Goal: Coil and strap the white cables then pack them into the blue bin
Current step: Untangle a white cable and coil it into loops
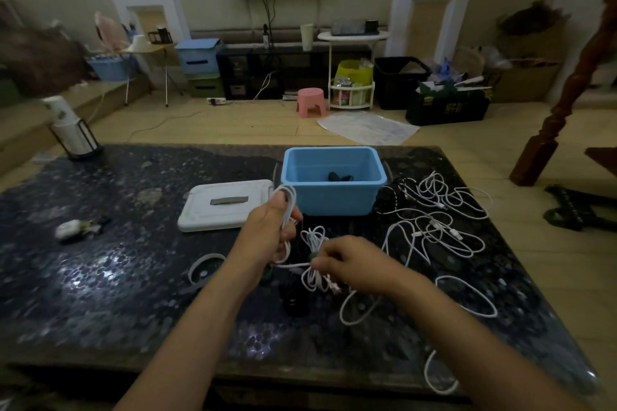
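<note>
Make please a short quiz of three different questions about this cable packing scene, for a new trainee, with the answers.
1. True or false: the blue bin has its lid on.
2. Which of the hands holds the coiled loops of white cable: A) left hand, B) right hand?
3. Fill in: the loose white cables lie on the table to the ___ of the bin.

Key: 1 false, the white lid lies beside the bin; 2 A; 3 right.
</note>
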{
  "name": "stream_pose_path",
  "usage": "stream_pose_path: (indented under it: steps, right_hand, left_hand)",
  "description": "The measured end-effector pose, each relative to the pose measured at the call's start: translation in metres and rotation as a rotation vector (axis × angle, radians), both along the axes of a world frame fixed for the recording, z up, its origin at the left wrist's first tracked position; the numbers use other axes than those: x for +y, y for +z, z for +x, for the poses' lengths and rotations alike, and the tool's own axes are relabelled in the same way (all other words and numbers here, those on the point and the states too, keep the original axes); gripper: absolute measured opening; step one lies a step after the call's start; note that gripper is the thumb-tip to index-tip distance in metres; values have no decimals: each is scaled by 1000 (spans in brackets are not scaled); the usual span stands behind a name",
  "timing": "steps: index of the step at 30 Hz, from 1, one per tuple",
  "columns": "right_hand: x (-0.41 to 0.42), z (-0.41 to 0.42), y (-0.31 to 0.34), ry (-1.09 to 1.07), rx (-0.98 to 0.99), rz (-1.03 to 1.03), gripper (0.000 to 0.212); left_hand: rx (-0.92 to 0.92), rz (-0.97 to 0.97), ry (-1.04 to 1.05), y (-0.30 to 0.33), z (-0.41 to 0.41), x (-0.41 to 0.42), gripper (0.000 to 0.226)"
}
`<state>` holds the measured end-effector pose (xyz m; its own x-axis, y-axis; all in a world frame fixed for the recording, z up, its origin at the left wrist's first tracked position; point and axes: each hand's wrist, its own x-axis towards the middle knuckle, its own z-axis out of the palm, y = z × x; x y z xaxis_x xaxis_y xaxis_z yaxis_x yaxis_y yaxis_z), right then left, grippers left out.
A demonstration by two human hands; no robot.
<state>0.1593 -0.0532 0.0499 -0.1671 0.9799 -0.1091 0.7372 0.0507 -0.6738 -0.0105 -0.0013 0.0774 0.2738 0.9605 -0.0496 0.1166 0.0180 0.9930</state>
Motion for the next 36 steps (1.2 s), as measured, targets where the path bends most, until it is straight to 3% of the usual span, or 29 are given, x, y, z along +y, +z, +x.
stream_pose_path:
  steps: [5, 7, 12, 17, 22, 36]
  right_hand:
    - [0, 23, 15, -142, -121, 127, 46]
    - [2, 25, 14, -192, -57, 151, 48]
    - [8, 19, 13, -96, 213, 68, 24]
    - [9, 25, 10, -183, 155, 166, 23]
    - [6, 29, 17, -353, -89, 313, 35]
    - [7, 18, 12, -431, -62, 347, 36]
  left_hand:
    - [240, 103, -100, 6, 0, -7, 57]
    - [316, 162, -113, 6, 3, -9, 56]
    - [598, 343, -180, -8, 11, -14, 55]
    - [565, 282, -176, -7, 14, -15, 62]
    - [560, 260, -170, -9, 14, -13, 60]
    - [464, 279, -235, -16, 17, -17, 55]
